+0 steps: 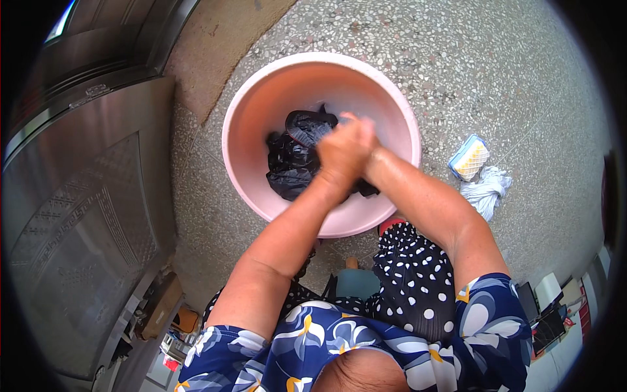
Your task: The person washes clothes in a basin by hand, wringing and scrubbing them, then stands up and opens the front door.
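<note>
A large pink plastic tub (313, 229) stands on the floor before me. Bunched black fabric (293, 169), shiny as if wet, lies inside it, with a thin reddish edge on one fold. Both my hands are pressed together over the tub, to the right of most of the fabric. My left hand (343, 149) touches or adjoins the black folds, and its fingers are hidden. Against it is my right hand (366, 131), blurred by motion. More black fabric shows beneath my wrists. Whether either hand grips the cloth is hidden.
A scrubbing sponge or brush (470, 157) with a blue edge lies right of the tub, touching a crumpled pale cloth (488, 190). A metal door (98, 210) stands at the left. Tan matting (220, 44) covers part of the speckled terrazzo floor (470, 63).
</note>
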{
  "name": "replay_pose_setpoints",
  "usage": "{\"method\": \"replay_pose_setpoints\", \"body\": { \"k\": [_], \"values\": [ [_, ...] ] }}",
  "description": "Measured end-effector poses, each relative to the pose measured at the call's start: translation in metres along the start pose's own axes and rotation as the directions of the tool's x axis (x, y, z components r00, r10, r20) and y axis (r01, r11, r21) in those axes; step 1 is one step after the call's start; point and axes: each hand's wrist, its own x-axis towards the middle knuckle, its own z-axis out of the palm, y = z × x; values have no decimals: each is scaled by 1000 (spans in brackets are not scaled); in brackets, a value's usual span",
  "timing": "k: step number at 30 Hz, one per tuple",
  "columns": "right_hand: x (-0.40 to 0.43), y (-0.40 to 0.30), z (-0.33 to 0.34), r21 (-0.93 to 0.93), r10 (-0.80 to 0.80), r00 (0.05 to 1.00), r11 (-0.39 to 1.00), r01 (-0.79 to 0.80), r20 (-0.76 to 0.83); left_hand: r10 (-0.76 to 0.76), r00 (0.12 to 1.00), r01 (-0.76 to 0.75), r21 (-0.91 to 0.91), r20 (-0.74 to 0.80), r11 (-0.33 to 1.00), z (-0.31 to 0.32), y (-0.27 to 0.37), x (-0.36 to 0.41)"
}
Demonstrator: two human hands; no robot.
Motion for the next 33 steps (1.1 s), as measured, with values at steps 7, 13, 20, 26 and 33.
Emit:
{"method": "replay_pose_setpoints", "body": {
  "k": [7, 13, 20, 26, 33],
  "values": [
    [-41, 3, 36, -333, -91, 994, 941, 66, -60, -336, 930, 340, -1, 149, 940, -31, -78, 35],
    [-77, -33, 44, -779, 4, 977, 604, 167, 213, -218, 559, 754, -382, 800, 534, -76, -75, 38],
    [-93, -59, 55, -166, -125, 927, 967, 194, 354, -89, 608, 372, -184, 788, 910, -83, -86, 47],
    [-84, -59, 45, 62, -217, 925, 976, 208, 312, -122, 782, 487, -476, 611, 733, -75, -109, 35],
    [-30, -39, 31, 26, -49, 999, 998, 49, 7, -396, 906, 404, -592, 151, 697, -63, -14, 21]
  ]
}}
